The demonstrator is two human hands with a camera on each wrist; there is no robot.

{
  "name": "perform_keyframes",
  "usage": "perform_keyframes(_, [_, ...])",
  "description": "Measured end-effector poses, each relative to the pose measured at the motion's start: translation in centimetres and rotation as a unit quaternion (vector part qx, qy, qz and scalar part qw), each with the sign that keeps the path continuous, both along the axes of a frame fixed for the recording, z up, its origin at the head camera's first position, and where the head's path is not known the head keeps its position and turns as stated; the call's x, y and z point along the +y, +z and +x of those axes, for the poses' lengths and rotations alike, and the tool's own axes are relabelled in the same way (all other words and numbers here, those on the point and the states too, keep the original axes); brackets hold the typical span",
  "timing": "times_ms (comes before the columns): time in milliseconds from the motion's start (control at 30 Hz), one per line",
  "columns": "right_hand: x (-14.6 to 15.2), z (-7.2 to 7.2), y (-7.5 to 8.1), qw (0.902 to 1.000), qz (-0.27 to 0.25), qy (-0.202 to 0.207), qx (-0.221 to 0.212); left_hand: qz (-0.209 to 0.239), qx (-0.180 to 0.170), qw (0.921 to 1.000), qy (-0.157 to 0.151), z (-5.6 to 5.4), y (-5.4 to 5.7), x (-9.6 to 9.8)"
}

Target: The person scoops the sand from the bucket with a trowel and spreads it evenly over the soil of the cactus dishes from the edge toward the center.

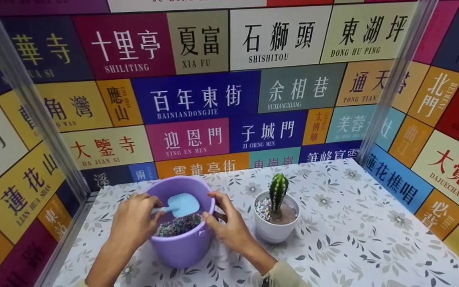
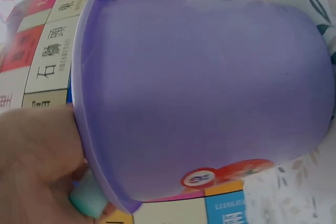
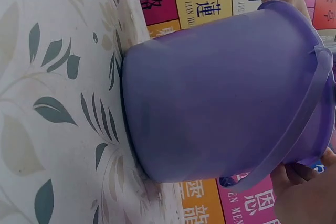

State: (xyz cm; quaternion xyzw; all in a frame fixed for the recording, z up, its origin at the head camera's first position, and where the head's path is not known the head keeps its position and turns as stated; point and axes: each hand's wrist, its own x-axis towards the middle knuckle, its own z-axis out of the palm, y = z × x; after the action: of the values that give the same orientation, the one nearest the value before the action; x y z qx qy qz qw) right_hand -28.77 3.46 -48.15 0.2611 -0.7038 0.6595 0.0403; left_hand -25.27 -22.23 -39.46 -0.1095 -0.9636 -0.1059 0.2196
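Observation:
A purple bucket (image 1: 181, 251) stands on the table, with multicoloured gravel (image 1: 179, 224) inside it. My left hand (image 1: 134, 217) holds a light-blue toy shovel (image 1: 185, 204) by its handle over the near-left rim. The shovel's blade is inside the bucket, above the gravel and toward the far wall. In the left wrist view, the handle's pale end (image 2: 89, 195) sticks out of that hand. My right hand (image 1: 229, 227) grips the bucket's right rim, thumb toward me and fingers farther back. The bucket's carrying handle (image 3: 294, 135) hangs down along its side in the right wrist view.
Right of the bucket, a white pot (image 1: 277, 235) holds a green cactus (image 1: 278, 191). Coloured pebbles (image 1: 262, 207) cover part of its top, beside a brownish patch (image 1: 287, 215). A leaf-patterned cloth (image 1: 353, 239) covers the table; sign-printed walls (image 1: 197, 99) rise behind and beside it.

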Motion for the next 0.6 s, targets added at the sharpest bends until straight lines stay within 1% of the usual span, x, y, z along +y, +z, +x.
perform_keyframes(100, [0.1, 0.1, 0.1, 1.0, -0.001, 0.007, -0.005, -0.045, -0.009, 0.9984, 0.032, 0.1, 0.4, 0.5])
perform_keyframes(200, [0.2, 0.1, 0.1, 0.9999, -0.002, 0.011, -0.005, -0.091, -0.018, 0.9939, 0.059, 0.0, 0.7, 1.2])
perform_keyframes(267, [0.2, 0.1, 0.1, 0.9999, -0.003, 0.014, -0.007, -0.119, -0.041, 0.9892, 0.075, -0.2, 1.0, 1.7])
perform_keyframes(333, [0.3, 0.1, 0.1, 0.9998, -0.004, 0.015, -0.009, -0.146, -0.076, 0.9826, 0.085, -0.6, 1.2, 2.2])
perform_keyframes(400, [0.3, 0.1, 0.1, 0.9997, -0.008, 0.017, -0.013, -0.169, -0.115, 0.9747, 0.091, -1.0, 1.4, 2.7])
perform_keyframes(467, [0.3, 0.2, 0.0, 0.9996, -0.01, 0.019, -0.016, -0.182, -0.147, 0.9682, 0.088, -1.6, 1.4, 3.0])
perform_keyframes(533, [0.3, 0.2, 0.0, 0.9995, -0.014, 0.022, -0.016, -0.194, -0.172, 0.9626, 0.078, -2.0, 1.3, 3.2])
perform_keyframes(600, [0.2, 0.2, -0.1, 0.9994, -0.017, 0.025, -0.014, -0.201, -0.184, 0.9597, 0.069, -2.4, 1.0, 3.1])
